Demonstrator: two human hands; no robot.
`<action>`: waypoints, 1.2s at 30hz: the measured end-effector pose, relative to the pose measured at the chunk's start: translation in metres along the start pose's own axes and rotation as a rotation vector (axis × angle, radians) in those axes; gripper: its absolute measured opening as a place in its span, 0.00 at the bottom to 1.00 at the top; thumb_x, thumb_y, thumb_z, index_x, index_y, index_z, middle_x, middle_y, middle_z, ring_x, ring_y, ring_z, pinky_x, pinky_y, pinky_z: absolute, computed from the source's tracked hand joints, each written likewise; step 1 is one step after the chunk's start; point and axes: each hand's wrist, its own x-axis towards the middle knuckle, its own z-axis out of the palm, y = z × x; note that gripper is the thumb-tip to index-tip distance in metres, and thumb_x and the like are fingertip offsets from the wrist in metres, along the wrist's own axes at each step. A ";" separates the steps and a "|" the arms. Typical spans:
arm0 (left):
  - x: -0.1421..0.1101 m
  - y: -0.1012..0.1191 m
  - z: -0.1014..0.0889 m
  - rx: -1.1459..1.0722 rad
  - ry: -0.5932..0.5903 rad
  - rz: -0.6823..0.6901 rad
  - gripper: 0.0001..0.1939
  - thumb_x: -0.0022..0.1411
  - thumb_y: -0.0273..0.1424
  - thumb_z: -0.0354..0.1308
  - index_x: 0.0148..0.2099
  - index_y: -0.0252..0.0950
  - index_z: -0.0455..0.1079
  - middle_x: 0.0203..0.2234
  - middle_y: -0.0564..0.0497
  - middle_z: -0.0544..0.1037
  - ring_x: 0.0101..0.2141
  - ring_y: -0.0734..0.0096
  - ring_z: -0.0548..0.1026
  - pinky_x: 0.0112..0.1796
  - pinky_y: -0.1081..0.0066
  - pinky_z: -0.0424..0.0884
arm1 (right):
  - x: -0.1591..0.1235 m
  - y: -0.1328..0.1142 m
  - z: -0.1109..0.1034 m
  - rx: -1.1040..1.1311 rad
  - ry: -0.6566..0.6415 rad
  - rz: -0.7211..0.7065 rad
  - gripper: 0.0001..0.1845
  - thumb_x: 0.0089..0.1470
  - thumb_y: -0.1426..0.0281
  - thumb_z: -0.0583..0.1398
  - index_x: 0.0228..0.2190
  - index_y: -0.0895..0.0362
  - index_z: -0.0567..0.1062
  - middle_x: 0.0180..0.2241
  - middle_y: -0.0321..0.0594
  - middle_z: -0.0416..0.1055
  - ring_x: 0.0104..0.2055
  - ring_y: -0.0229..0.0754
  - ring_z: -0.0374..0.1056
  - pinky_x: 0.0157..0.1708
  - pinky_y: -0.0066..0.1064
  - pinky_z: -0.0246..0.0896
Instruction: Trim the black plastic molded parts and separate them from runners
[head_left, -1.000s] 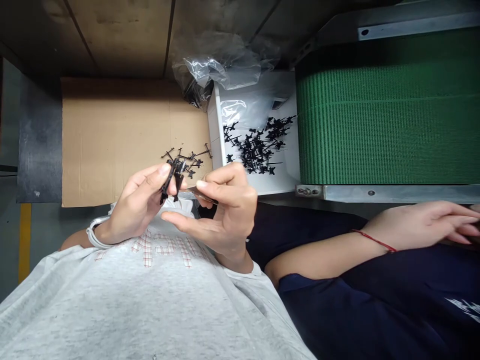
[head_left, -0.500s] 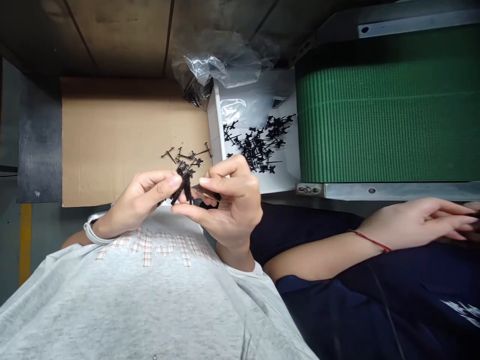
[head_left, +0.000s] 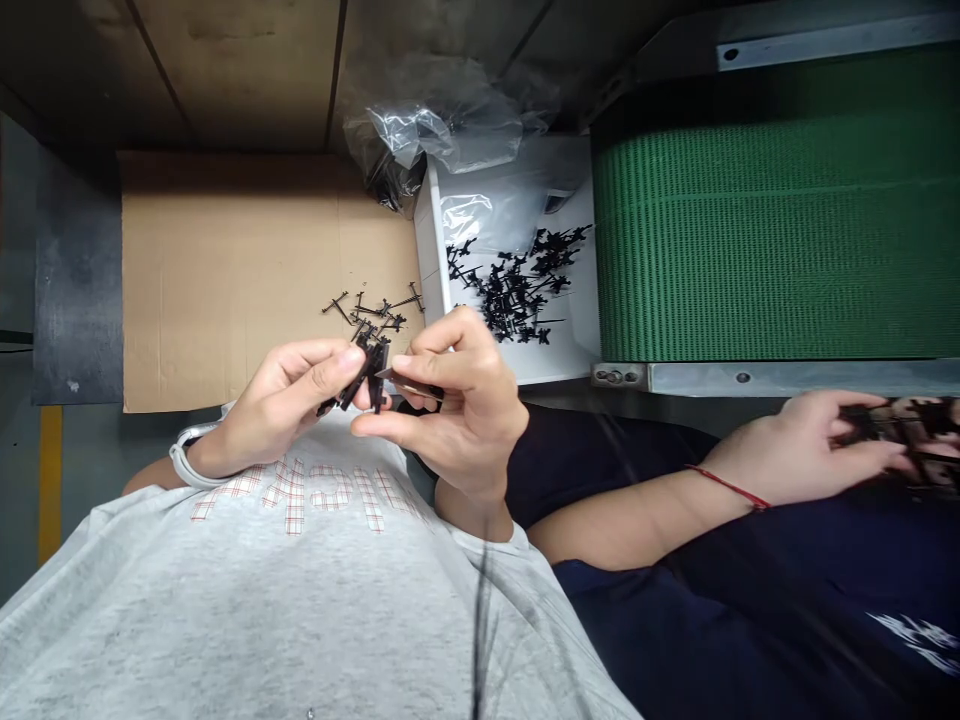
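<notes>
My left hand (head_left: 289, 400) pinches a small black plastic part (head_left: 362, 370) between thumb and fingers, held above my lap. My right hand (head_left: 457, 405) is closed on a thin metal blade-like tool (head_left: 409, 385) whose tip touches that part. Just beyond the hands, several loose black pieces (head_left: 375, 308) lie on a cardboard sheet (head_left: 225, 270). A pile of black parts (head_left: 517, 285) lies in a white tray (head_left: 435, 250) to the right of the cardboard.
A green ribbed conveyor belt (head_left: 772, 240) with a metal frame runs along the right. A crumpled clear plastic bag (head_left: 442, 130) sits behind the tray. A co-worker in dark blue sits at my right, a hand (head_left: 817, 445) with a red wrist string holding dark parts.
My hands have come together, and the tool tip has met the black part. The co-worker's hand has drawn back and now holds dark parts.
</notes>
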 end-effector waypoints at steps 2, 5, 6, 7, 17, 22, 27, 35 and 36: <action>0.000 0.001 0.000 0.012 -0.001 0.004 0.21 0.65 0.43 0.57 0.25 0.34 0.71 0.21 0.52 0.71 0.19 0.80 0.61 0.28 0.74 0.69 | 0.001 -0.001 -0.001 -0.016 -0.005 0.010 0.19 0.48 0.67 0.71 0.38 0.54 0.69 0.29 0.31 0.59 0.25 0.31 0.58 0.17 0.24 0.56; -0.001 0.001 -0.001 0.044 -0.005 0.017 0.21 0.66 0.43 0.56 0.25 0.35 0.71 0.22 0.51 0.72 0.20 0.79 0.64 0.28 0.74 0.69 | 0.001 -0.002 -0.001 -0.040 -0.002 0.002 0.20 0.46 0.65 0.71 0.37 0.54 0.69 0.28 0.30 0.59 0.25 0.32 0.59 0.20 0.26 0.62; -0.001 0.001 -0.002 0.058 -0.006 0.019 0.21 0.66 0.43 0.56 0.26 0.35 0.71 0.23 0.51 0.73 0.22 0.78 0.66 0.28 0.74 0.68 | 0.000 -0.002 -0.001 -0.054 0.002 -0.001 0.20 0.46 0.64 0.71 0.37 0.54 0.70 0.27 0.31 0.60 0.25 0.33 0.60 0.21 0.28 0.64; -0.002 0.001 -0.002 0.072 -0.004 0.019 0.21 0.66 0.43 0.56 0.26 0.35 0.71 0.24 0.50 0.73 0.24 0.76 0.68 0.28 0.73 0.68 | -0.001 -0.002 -0.001 -0.072 0.006 -0.003 0.21 0.46 0.62 0.71 0.38 0.54 0.70 0.27 0.31 0.60 0.26 0.33 0.61 0.21 0.28 0.65; -0.005 0.002 -0.002 0.117 0.029 0.064 0.19 0.68 0.41 0.55 0.27 0.36 0.72 0.25 0.50 0.75 0.28 0.75 0.73 0.30 0.75 0.69 | -0.003 -0.004 0.000 -0.117 0.008 -0.010 0.19 0.49 0.60 0.69 0.37 0.55 0.70 0.27 0.31 0.59 0.26 0.32 0.57 0.20 0.25 0.56; -0.006 0.003 -0.001 0.167 0.049 0.070 0.20 0.67 0.43 0.55 0.27 0.35 0.72 0.25 0.49 0.75 0.29 0.72 0.74 0.29 0.72 0.70 | -0.003 -0.003 0.000 -0.133 0.021 -0.021 0.20 0.48 0.60 0.69 0.38 0.55 0.70 0.27 0.31 0.59 0.26 0.32 0.57 0.20 0.26 0.57; -0.006 0.003 -0.001 0.145 0.031 0.085 0.19 0.68 0.41 0.55 0.27 0.35 0.73 0.25 0.50 0.75 0.29 0.74 0.74 0.34 0.73 0.71 | -0.002 -0.005 0.000 -0.155 0.030 -0.013 0.19 0.49 0.59 0.69 0.38 0.54 0.70 0.27 0.31 0.59 0.25 0.32 0.57 0.19 0.26 0.56; -0.006 0.004 0.001 0.119 0.052 0.094 0.18 0.68 0.38 0.55 0.27 0.36 0.73 0.24 0.52 0.74 0.29 0.76 0.74 0.34 0.75 0.71 | -0.003 -0.007 0.001 -0.164 0.039 0.009 0.17 0.49 0.65 0.70 0.36 0.55 0.70 0.25 0.31 0.59 0.24 0.31 0.55 0.17 0.25 0.53; -0.006 0.004 0.001 0.122 0.057 0.093 0.18 0.67 0.38 0.55 0.27 0.35 0.73 0.24 0.52 0.74 0.29 0.75 0.74 0.34 0.75 0.71 | -0.003 -0.007 0.001 -0.160 0.040 0.011 0.17 0.49 0.65 0.70 0.36 0.55 0.69 0.25 0.31 0.59 0.24 0.31 0.55 0.17 0.25 0.53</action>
